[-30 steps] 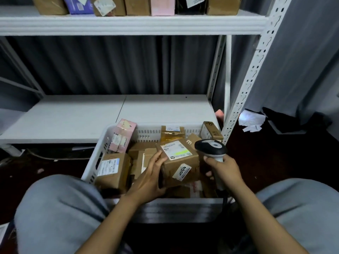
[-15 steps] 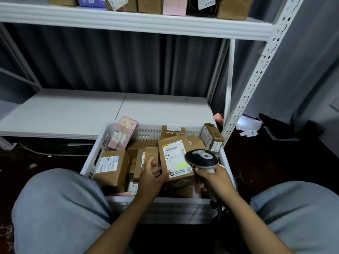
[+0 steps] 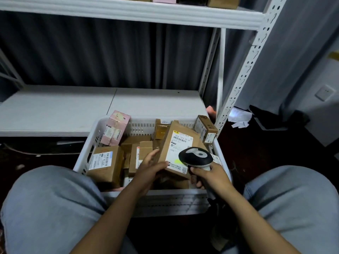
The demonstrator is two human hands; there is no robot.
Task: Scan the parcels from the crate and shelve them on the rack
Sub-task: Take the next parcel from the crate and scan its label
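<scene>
Hands: L hand [image 3: 150,169] grips parcel [image 3: 180,143], R hand [image 3: 211,177] grips scanner [image 3: 195,157].
Parcel tipped up since 1 s ago, label twd scanner, over crate [image 3: 156,196]; scan prob. underway, rack [image 3: 128,13] next.

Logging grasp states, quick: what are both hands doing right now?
Left hand: holding the labelled cardboard parcel, thumb on its label.
Right hand: gripping the barcode scanner.

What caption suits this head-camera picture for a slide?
Left hand holds a labelled parcel over the white crate while the right hand grips a scanner beside it.
</scene>
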